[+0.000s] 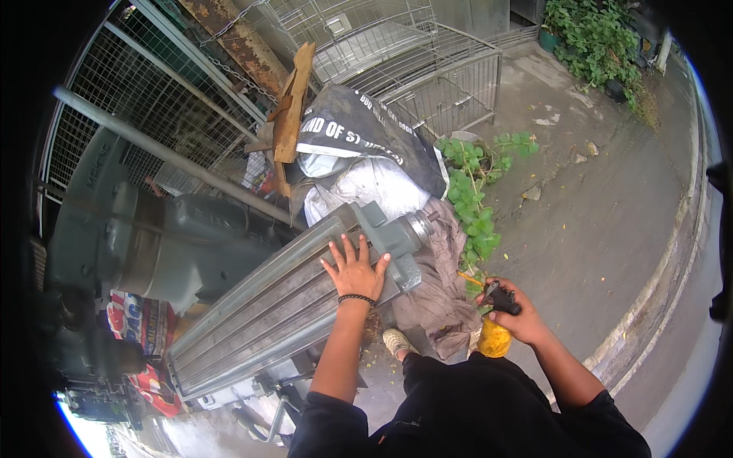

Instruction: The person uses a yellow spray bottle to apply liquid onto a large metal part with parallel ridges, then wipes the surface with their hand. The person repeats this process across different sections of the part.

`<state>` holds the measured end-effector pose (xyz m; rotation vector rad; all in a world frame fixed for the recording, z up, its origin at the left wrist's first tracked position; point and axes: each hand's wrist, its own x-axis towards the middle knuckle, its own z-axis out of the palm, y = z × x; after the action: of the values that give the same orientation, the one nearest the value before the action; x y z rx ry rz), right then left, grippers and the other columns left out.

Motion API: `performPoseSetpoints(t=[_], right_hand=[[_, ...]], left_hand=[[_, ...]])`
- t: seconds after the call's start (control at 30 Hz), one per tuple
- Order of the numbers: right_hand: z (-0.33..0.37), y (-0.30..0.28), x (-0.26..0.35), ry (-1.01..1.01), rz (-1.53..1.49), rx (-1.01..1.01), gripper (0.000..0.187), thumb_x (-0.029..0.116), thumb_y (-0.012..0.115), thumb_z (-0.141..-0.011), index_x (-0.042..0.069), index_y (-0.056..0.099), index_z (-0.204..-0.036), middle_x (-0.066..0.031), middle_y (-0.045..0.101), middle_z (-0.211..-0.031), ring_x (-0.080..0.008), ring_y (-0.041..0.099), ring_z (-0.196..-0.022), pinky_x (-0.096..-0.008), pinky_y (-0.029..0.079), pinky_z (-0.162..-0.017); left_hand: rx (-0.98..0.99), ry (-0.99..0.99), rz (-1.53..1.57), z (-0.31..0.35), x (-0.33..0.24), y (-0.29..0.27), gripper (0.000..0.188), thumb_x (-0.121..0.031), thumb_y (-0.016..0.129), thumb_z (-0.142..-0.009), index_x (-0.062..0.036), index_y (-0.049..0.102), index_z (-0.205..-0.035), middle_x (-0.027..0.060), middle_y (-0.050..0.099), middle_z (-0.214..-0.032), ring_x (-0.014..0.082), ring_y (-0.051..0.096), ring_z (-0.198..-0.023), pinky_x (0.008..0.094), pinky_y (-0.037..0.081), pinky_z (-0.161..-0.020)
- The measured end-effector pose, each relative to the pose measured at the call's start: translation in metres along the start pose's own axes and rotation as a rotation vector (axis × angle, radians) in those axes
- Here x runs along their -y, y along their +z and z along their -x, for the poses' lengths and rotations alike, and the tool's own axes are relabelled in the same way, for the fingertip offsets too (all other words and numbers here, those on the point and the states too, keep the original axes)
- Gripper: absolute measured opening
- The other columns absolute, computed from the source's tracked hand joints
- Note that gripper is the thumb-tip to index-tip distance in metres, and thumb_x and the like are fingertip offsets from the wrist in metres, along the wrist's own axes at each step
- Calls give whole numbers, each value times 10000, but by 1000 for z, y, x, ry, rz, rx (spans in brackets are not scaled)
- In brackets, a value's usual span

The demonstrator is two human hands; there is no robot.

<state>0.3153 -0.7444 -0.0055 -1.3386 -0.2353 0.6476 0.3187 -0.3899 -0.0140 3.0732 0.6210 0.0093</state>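
Observation:
My left hand point(355, 271) lies flat with fingers spread on the end of a long grey-green metal machine table point(267, 305), which has lengthwise grooves. A black beaded bracelet circles that wrist. Just beyond the fingertips, a round metal collar point(418, 227) sticks out of the table's end. To the right of the table, my right hand point(521, 311) grips the black trigger head of a yellow spray bottle point(495, 338). Its thin orange nozzle point(471, 279) points away to the upper left, well apart from the table.
Grey machine bodies point(195, 244) stand at left, near a red-and-blue bag point(141, 324). Beyond the table lie a black-and-white sack point(359, 126), a brown cloth point(435, 305) and a splintered board point(293, 114). Wire cages point(458, 91) stand behind. A leafy plant point(477, 206) grows beside the concrete ground point(588, 214).

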Motion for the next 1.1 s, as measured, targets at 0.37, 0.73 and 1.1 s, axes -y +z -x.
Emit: performPoseSetpoints(t=[0.37,0.73,1.1], right_hand=[[14,-45,17,23,59,38,639,-18,661,-819,27,434,-1414,-74,651,-1157,-165,605,-1082,-333,455,-995],[19,-41,18,29,36,-20,634,-18,662,-831,33,431,-1419,-71,649,-1166,-155,600,-1096,-327,460,-997],[6,-19,29,-16,84,13,634,-29,645,-827,33,424,-1419,-80,638,-1172,-171,596,-1117,-339,455,-1008]], left_hand=[[-62,-506,65,-50,4,-11,1076,-799,596,-777,-116,338,-1566,299,123,-1637,469,82,-1525,678,118,-1176],[196,-551,18,-70,20,-25,1385,-930,628,-592,-172,112,-1629,248,-58,-1665,446,-46,-1537,682,70,-1181],[140,-442,4,-70,33,-26,1400,-898,679,-569,-161,134,-1626,262,-18,-1663,457,-18,-1535,672,78,-1185]])
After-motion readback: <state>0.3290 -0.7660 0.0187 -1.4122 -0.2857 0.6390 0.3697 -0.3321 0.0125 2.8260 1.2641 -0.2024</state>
